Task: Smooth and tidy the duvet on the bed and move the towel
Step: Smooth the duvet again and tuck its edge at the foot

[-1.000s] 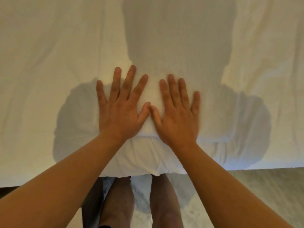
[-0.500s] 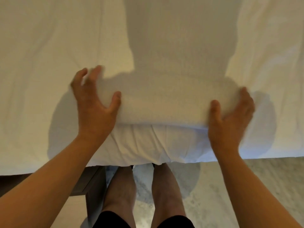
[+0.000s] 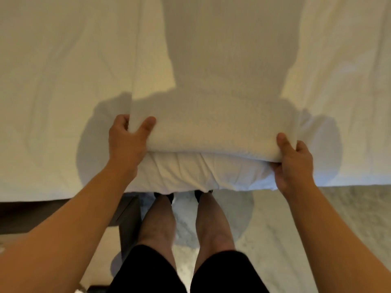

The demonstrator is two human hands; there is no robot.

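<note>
White terry towel [image 3: 211,127] lying folded on duvet [image 3: 53,81] at bed's near edge. Left hand [image 3: 127,140] & right hand [image 3: 294,163] each pinching an end, thumbs on top. Lift both ends level, keep fold tight, avoid dragging duvet w/ it.

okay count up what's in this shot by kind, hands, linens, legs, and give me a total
Hands: 2, the left hand and right hand, each gripping an end of the towel
Linens: 2, the white towel and the white duvet under it
Legs: 2
Total: 6
</note>
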